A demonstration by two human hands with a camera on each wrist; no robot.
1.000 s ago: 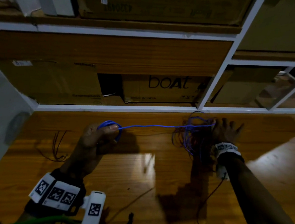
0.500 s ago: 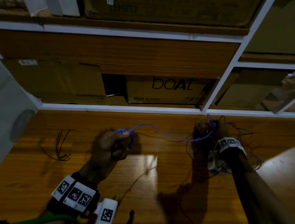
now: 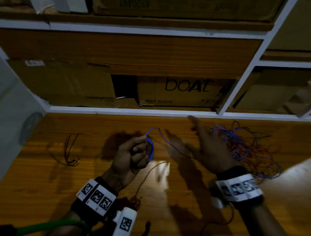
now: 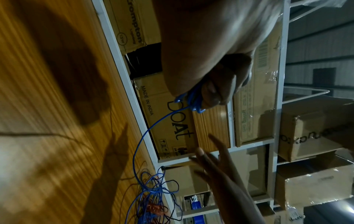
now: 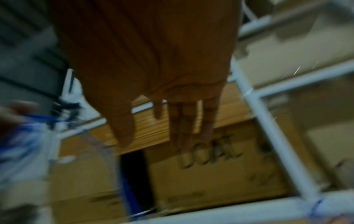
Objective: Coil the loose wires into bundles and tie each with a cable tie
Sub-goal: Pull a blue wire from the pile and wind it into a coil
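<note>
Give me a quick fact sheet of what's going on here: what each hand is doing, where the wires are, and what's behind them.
Left hand: grips a small coil of thin blue wire
Right hand: fingers spread, holding nothing, blurred
Tangled heap of blue and red wires: on the wooden tabletop, beside the right hand
Link: a blue strand runs from the coil towards the heap
Behind: brown cardboard box printed "boAt" on a shelf
Cable tie: none seen

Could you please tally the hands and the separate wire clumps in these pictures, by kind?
Hands: 2 (left hand, right hand)
Blue coil, held in the left hand: 1
Mixed tangle beside the right hand: 1
Small dark wire bunch, lying apart: 1
Total: 5
</note>
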